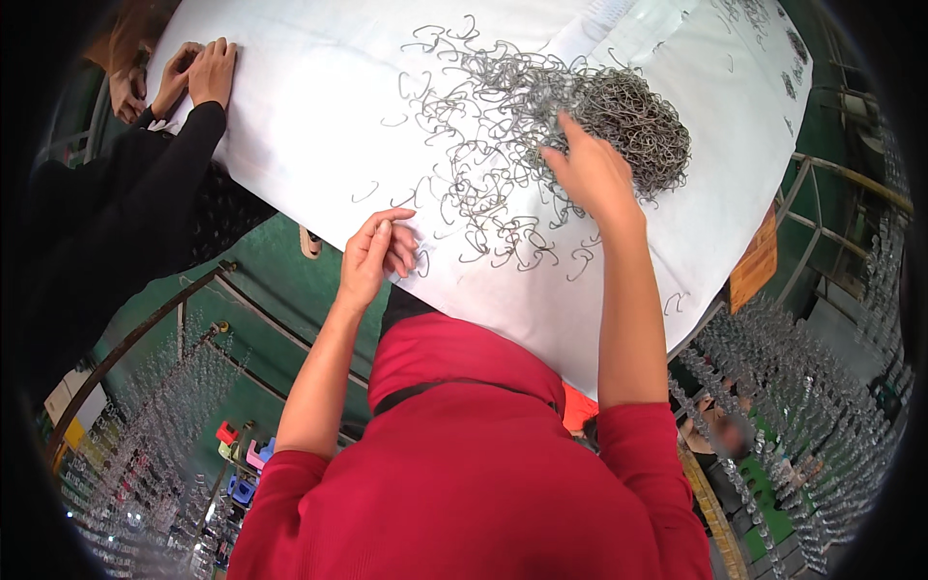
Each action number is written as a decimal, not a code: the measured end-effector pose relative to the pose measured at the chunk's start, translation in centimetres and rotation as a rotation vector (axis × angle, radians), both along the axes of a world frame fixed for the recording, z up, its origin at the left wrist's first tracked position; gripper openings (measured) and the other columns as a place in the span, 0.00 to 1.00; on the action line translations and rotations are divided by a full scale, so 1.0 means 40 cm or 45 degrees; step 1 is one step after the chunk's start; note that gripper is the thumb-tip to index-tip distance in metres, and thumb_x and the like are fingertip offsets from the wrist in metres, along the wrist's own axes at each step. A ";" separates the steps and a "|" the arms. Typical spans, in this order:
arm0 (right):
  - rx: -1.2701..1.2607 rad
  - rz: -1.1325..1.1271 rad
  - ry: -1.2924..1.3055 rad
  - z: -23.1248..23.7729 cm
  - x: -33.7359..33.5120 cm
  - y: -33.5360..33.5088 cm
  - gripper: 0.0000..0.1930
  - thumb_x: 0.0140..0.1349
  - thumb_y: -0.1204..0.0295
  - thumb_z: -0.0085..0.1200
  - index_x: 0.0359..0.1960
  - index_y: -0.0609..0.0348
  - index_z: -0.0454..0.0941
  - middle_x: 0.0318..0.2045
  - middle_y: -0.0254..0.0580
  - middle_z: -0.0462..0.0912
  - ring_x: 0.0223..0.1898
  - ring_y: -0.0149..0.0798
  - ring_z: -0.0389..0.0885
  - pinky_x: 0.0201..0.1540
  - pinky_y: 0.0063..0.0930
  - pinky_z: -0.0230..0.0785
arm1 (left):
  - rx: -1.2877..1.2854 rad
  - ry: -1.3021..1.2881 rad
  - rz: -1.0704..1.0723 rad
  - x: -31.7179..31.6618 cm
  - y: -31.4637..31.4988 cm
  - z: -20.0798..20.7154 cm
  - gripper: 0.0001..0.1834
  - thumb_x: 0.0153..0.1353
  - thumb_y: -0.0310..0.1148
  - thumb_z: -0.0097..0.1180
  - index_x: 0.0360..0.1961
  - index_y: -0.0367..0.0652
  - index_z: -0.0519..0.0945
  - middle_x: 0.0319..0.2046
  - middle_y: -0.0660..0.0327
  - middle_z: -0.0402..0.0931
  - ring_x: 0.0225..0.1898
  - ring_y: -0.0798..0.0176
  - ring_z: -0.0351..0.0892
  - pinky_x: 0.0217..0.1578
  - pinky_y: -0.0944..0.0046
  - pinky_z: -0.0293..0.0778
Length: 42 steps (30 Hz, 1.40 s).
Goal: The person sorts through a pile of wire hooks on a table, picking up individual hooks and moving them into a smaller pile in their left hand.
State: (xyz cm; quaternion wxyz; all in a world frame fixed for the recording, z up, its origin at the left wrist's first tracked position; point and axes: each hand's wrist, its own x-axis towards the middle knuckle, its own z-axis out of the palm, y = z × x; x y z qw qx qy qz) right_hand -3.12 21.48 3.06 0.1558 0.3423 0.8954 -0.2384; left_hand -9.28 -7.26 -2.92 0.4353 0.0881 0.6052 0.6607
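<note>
Many small bent grey wire hooks, several of them S-shaped, lie scattered over a white-covered table. To their right they rise into a dense heap. My right hand is over the near left side of this heap. Its index finger points away from me, and its thumb is spread to the left; I see nothing held in it. By the table's near edge, my left hand has curled fingers with the thumb pressed against them. What it pinches, if anything, is too small to make out. A loose hook lies close beside its fingertips.
At the left edge of the table another person's hands rest on the cover, with a further hand behind them. More wire pieces lie at the far right. Racks of hanging metal hooks stand below on both sides.
</note>
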 end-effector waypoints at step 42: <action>0.210 -0.198 0.186 -0.022 -0.100 0.088 0.18 0.63 0.64 0.39 0.54 0.41 0.70 0.39 0.50 0.80 0.43 0.51 0.77 0.47 0.42 0.68 | 0.002 -0.051 -0.076 -0.017 0.001 0.008 0.19 0.69 0.37 0.33 0.50 0.34 0.70 0.28 0.60 0.73 0.22 0.73 0.72 0.19 0.77 0.70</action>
